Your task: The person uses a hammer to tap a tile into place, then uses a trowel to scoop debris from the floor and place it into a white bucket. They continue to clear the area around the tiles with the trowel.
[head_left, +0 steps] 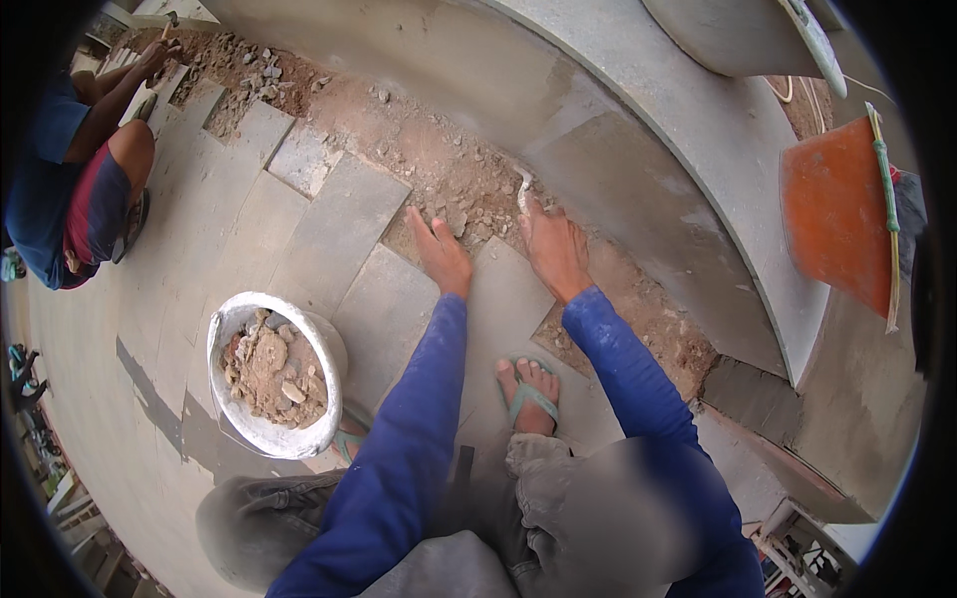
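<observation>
My left hand [441, 257] is open over the edge of a grey floor tile [377, 309], its fingers stretched toward the strip of bare earth and rubble [439, 169]. No object shows in it. My right hand [556, 244] is closed on a narrow, curved, whitish tool [523, 179] that points away from me over the dirt, close to the wall base. Its kind is hard to make out, and my fingers hide part of it. A white bucket [334, 349] full of rubble and dirt stands to the left of my left forearm.
A low curved wall [618, 189] runs beyond the dirt strip. On its ledge at right rests an orange tub [832, 214], with a large pale basin [738, 35] farther back. Another person [90, 169] crouches at far left, holding a hammer-like tool [169, 22]. My sandalled foot [528, 394] is between my arms.
</observation>
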### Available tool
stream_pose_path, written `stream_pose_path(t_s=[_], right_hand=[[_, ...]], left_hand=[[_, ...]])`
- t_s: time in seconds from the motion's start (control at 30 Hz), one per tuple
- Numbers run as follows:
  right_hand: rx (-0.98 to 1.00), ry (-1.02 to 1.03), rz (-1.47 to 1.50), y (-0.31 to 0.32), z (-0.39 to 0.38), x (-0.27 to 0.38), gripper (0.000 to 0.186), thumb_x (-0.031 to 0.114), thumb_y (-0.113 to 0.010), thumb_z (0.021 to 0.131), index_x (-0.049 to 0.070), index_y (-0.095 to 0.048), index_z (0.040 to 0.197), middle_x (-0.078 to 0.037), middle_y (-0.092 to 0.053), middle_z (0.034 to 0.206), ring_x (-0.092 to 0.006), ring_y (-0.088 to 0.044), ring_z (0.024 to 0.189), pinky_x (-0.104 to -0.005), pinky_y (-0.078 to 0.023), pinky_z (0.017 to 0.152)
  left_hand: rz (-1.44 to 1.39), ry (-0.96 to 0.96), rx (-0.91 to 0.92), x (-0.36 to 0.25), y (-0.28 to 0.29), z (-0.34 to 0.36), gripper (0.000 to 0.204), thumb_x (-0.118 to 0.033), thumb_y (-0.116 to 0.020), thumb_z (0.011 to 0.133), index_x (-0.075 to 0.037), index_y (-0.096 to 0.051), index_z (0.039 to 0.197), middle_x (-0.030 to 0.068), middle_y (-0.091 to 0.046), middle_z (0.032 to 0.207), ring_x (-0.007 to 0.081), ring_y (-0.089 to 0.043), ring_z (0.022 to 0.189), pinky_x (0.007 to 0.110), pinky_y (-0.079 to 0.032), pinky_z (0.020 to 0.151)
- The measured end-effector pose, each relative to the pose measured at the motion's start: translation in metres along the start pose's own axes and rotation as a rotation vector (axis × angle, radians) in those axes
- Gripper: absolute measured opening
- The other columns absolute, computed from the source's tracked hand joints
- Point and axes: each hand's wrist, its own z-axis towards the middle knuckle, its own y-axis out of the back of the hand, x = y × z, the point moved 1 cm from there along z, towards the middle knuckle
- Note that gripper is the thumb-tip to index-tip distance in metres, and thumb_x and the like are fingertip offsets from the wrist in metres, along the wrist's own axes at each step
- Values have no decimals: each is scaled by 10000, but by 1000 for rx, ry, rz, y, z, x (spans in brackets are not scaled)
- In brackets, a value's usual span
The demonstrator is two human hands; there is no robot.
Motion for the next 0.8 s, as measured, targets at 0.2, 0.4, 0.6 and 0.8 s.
stream_pose_path(t_s=[0.2, 0.4, 0.6, 0.8], right_hand=[[201, 25, -67, -31, -18, 14, 391, 315, -533, 1004, 64, -581, 1300, -307, -656, 1003, -460, -683, 886, -552, -536, 797], [163, -51, -11, -17, 24, 1, 404, 293, -509, 1010, 64, -551, 1341, -306, -652, 1046, -445, -699, 902, -546, -549, 785], [95, -37, 98, -9, -34, 32, 472, 307, -516, 1014, 63, -508, 1417, -304, -662, 1070, -478, -671, 933, -539, -532, 825], [96, -292, 46, -23, -62, 5, 502, 305, -509, 1016, -18, -488, 1400, -347, -650, 1032, -495, -673, 910, -558, -523, 830]], left_hand=[[-11, 45, 2, 1, 1, 3, 620, -350, -351, 1081, 68, -290, 1534, 274, -284, 1606, 400, -226, 1516, 451, -176, 1242], [-20, 16, 29, -4, -3, 0, 611, -337, -328, 1080, 64, -286, 1538, 281, -272, 1609, 401, -222, 1517, 448, -174, 1243], [-45, 1, 28, 1, 4, 2, 614, -331, -335, 1078, 69, -276, 1541, 267, -246, 1624, 386, -195, 1530, 442, -154, 1249], [-16, 19, 40, -4, -3, 3, 631, -362, -319, 1083, 66, -269, 1545, 261, -242, 1628, 380, -170, 1539, 444, -139, 1251]])
